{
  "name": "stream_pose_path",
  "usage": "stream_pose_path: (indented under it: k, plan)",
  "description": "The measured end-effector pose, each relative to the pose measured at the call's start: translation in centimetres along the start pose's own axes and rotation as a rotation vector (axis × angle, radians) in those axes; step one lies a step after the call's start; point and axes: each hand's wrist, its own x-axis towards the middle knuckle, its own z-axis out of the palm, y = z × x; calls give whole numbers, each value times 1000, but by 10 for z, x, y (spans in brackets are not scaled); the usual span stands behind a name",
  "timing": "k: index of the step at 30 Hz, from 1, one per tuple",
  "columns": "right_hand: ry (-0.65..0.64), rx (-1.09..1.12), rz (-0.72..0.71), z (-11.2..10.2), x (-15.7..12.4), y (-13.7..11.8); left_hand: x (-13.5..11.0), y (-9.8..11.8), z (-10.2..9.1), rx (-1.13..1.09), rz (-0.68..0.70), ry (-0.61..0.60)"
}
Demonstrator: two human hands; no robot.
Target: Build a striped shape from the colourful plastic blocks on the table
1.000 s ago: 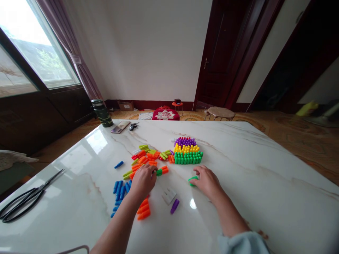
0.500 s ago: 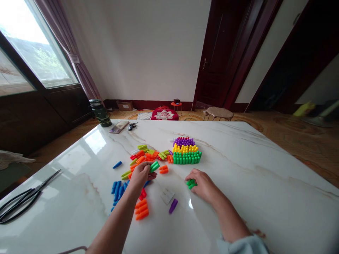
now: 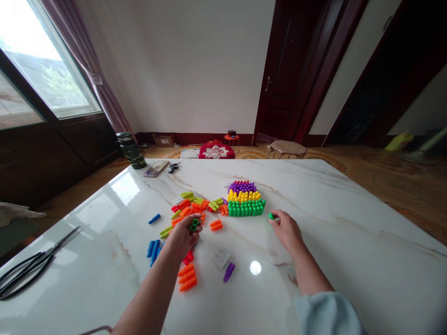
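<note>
My left hand [image 3: 183,237] is closed around green bullet-shaped toy blocks [image 3: 194,225], their hollow round ends facing me. It hovers over the mixed pile of loose blocks. My right hand [image 3: 287,231] pinches a green block [image 3: 271,216], mostly hidden by the fingers, just right of the assembled group. In that group, green blocks [image 3: 246,209] stand upright in front, with yellow blocks [image 3: 243,196], purple blocks [image 3: 242,187] and red blocks [image 3: 240,182] behind them.
Orange blocks [image 3: 187,278], blue blocks [image 3: 153,250], a purple block [image 3: 229,272] and clear blocks [image 3: 220,257] lie on the marble-look table [image 3: 349,242]. Scissors [image 3: 42,260] rest at the left; a camouflage flask [image 3: 132,151], a phone [image 3: 156,168] and keys [image 3: 172,167] stand farther back.
My right hand has moved away and to the right with its green block, beside the assembled group. My left hand has turned its green blocks so that the hollow ends show.
</note>
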Motion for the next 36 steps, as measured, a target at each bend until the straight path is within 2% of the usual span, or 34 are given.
stream_pose_path:
  k: [4,9,22,30,36]
  plan:
    - [95,41,-17,7,11,16,1,-2,0,42,10,16]
    - [149,111,-80,19,18,15,3,-3,-1,53,11,5]
    - [263,212,31,28,24,12,5,-5,-1,53,4,10]
    - [246,312,48,25,22,1,6,-6,-1,58,3,12]
    - [218,287,18,23,19,-3,3,-5,1,64,0,20]
